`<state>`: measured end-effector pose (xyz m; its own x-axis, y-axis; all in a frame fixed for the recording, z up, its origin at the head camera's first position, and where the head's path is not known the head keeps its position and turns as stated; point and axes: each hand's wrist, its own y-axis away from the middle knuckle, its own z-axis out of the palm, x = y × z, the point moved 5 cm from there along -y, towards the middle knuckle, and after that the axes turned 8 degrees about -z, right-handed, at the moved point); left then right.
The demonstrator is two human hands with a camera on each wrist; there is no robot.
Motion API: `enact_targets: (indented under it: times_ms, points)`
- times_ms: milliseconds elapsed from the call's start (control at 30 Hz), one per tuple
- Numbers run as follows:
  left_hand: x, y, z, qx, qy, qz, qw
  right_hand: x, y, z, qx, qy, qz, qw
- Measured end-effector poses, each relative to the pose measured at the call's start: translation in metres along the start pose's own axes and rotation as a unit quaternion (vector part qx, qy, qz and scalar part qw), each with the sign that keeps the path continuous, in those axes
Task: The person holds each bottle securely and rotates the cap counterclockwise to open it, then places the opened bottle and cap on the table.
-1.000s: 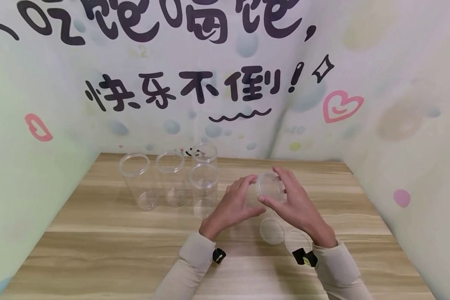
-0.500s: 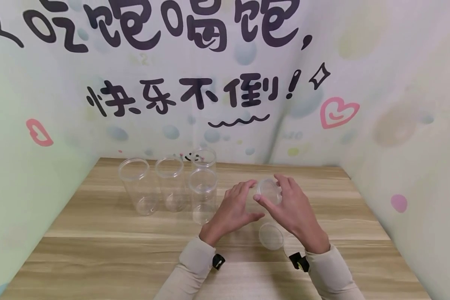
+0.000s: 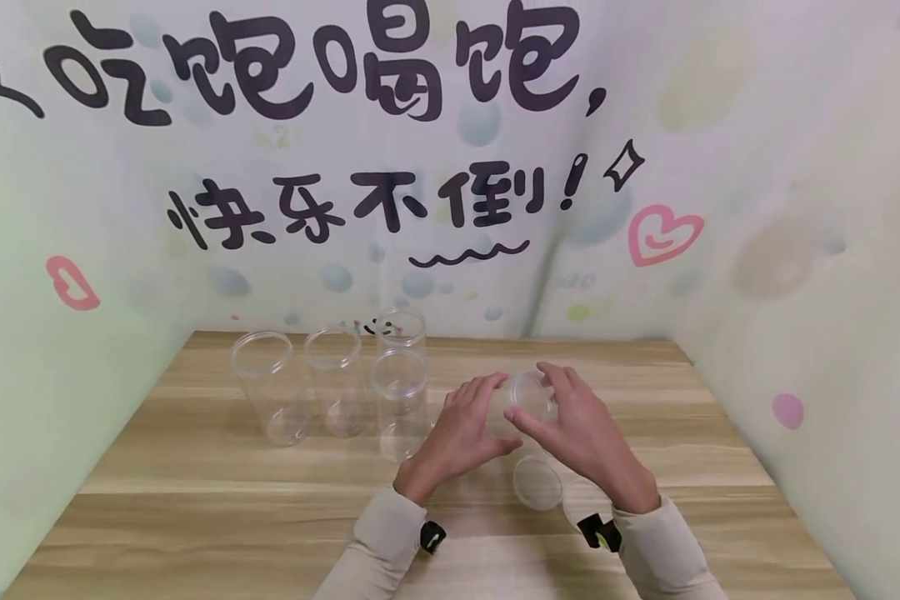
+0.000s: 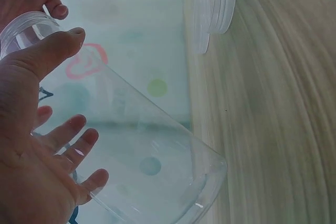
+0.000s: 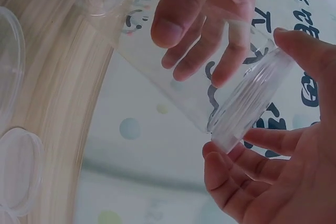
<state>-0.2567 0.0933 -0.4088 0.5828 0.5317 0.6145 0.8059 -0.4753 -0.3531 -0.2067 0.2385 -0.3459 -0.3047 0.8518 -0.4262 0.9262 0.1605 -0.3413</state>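
Note:
A clear plastic jar [image 4: 152,145] is held tilted above the table, its screw-on end up toward the right hand. My left hand [image 3: 461,425] grips the jar's side, thumb on one face and fingers round the other. At the jar's mouth sits a clear lid [image 5: 252,103], its rim pinched between the thumb and fingers of my right hand [image 3: 581,425]. Two loose lids lie on the table below the hands: one lid [image 3: 537,483] shows whole, and the other lid [image 3: 581,500] is partly hidden by the right wrist.
Several clear jars without lids stand upright left of the hands, among them a leftmost jar [image 3: 261,387] and a front jar [image 3: 401,408]. The wood-grain table [image 3: 217,517] meets printed wall panels [image 3: 307,283] at the back and both sides.
Both hands keep their hold on the jar and lid, with hardly any shift. The head view has tilted up, so everything appears lower.

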Motion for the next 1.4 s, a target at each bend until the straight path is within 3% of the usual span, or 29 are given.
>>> enact_targets:
  times_ms: [300,800,1400]
  points:
    - [-0.0027,0.0017,-0.0018,-0.006,0.026,-0.011,0.9996,-0.0016,0.0013,-0.0001,0.003,-0.029,-0.046,0.9985]
    - [-0.0068,0.0011,-0.0006,-0.008,0.029,-0.006,0.9995,-0.0006,-0.0003,0.0011,0.006,-0.058,-0.092,0.9940]
    - [-0.0071,0.0022,-0.0032,-0.004,0.041,-0.014,0.9991,-0.0011,-0.0001,0.0008,0.002,-0.091,-0.087,0.9920]
